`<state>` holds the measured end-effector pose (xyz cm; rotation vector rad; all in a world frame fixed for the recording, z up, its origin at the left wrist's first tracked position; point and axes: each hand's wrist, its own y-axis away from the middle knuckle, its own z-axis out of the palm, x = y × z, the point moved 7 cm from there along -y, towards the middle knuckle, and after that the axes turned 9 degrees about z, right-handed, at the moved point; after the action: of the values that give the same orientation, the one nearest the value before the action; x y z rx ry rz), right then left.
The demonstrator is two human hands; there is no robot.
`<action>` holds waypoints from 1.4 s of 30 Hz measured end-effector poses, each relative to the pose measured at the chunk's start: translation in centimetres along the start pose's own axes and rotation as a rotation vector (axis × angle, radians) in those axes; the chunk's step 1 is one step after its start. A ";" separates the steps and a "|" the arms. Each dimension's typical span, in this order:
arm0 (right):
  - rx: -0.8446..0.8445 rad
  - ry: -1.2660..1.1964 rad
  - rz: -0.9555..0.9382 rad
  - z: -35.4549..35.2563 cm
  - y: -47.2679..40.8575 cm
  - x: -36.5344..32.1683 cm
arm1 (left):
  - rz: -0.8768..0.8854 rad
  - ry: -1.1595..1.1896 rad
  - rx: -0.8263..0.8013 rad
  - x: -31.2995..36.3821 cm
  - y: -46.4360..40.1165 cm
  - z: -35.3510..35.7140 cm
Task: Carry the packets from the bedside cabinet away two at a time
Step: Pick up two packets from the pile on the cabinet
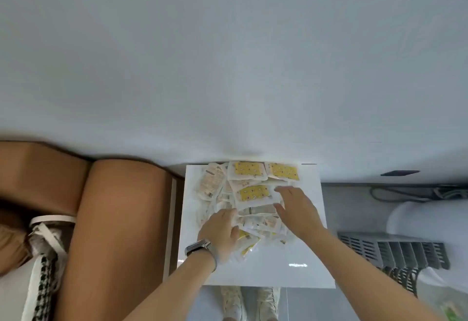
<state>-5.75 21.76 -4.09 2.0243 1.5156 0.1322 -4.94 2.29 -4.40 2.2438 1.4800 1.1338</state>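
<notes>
Fingers (281,190) of the right hand (296,209) spread flat on a yellow packet (253,192) — left hand (220,229) curled loosely into the packets (258,222) on the white worktop (278,272).

Bare cabinet top (266,270) before packets (249,194)

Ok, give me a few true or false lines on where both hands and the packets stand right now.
1. The packets lie in a heap on the white cabinet top. True.
2. The left hand wears a wristwatch. True.
3. The right hand is off to the side, clear of the heap. False: it rests on the heap, fingers over a yellow packet.
4. The heap sits in a basket. False: it lies straight on the cabinet top.
5. Both hands are on the heap. True.
</notes>
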 end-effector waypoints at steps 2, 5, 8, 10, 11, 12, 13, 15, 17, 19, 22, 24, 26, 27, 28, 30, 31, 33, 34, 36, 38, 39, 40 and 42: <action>0.059 -0.075 -0.105 0.5 -2.9 -2.7 | -0.026 0.080 0.047 -1.2 -1.6 0.0; 0.025 -0.052 -0.153 1.9 -7.3 -6.2 | -0.027 0.104 0.059 -2.4 -3.5 0.2; -0.057 0.098 -0.089 5.2 -10.1 -6.4 | -0.040 0.110 0.070 -3.4 -4.3 1.0; -0.065 0.108 -0.038 6.2 -11.0 -6.1 | -0.039 0.117 0.099 -3.9 -4.7 1.2; -0.031 0.112 -0.032 6.1 -11.3 -6.2 | -0.035 0.123 0.111 -4.0 -4.8 1.3; 0.005 0.137 -0.036 5.9 -11.5 -6.1 | -0.033 0.135 0.113 -4.0 -4.8 1.3; 0.047 0.157 -0.053 5.6 -11.6 -6.1 | -0.037 0.148 0.119 -4.0 -4.7 1.4; 0.090 0.203 -0.093 5.0 -11.5 -6.0 | -0.052 0.184 0.132 -3.9 -4.6 1.4; 0.177 0.195 -0.155 4.4 -11.1 -6.0 | -0.069 0.263 0.183 -3.4 -4.4 0.7; 0.374 0.009 -0.200 2.9 -9.6 -5.7 | -0.104 0.529 0.305 -2.6 -4.2 -0.4; 0.548 -0.233 -0.325 1.5 -4.2 -6.7 | -0.215 1.142 0.385 -0.8 -4.0 -1.5; 0.388 -0.374 -0.419 1.9 -0.5 -7.8 | -0.249 1.256 0.476 -0.5 -4.2 -1.5; 0.076 -0.460 -0.453 2.9 1.9 -8.1 | -0.314 1.254 0.639 -1.2 -3.6 -1.3; -0.031 -0.440 -0.478 3.3 2.6 -7.7 | -0.349 1.263 0.687 -1.5 -3.2 -1.0; -0.034 -0.411 -0.513 3.0 2.9 -7.0 | -0.381 1.295 0.702 -2.0 -2.9 -0.4; 0.125 -0.443 -0.452 1.1 1.6 -4.3 | -0.404 1.368 0.660 -2.5 -2.5 0.3; 0.186 -0.465 -0.329 0.3 -0.1 -2.5 | -0.402 1.398 0.618 -2.7 -2.5 0.6; 0.221 -0.430 -0.082 -0.6 -4.3 0.8 | -0.401 1.461 0.571 -3.1 -2.4 1.0; 0.203 -0.385 0.014 -0.5 -6.6 2.2 | -0.411 1.490 0.563 -3.1 -2.2 1.0; 0.129 -0.283 0.107 -0.2 -10.4 3.7 | -0.420 1.531 0.553 -3.1 -1.9 1.0; -0.026 -0.078 0.085 1.3 -12.9 3.8 | -0.393 1.521 0.571 -3.1 -1.6 0.8; -0.137 0.008 0.074 2.5 -13.7 3.7 | -0.381 1.508 0.578 -3.1 -1.4 0.7; -0.239 0.073 0.072 3.7 -14.0 3.7 | -0.390 1.505 0.580 -3.1 -1.4 0.9; -0.298 0.138 0.075 4.9 -14.3 3.5 | -0.416 1.517 0.569 -3.1 -1.4 1.2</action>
<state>-14.54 25.33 -16.43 1.8629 1.4062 0.5066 -5.62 0.52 -7.48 0.7993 2.7798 2.6672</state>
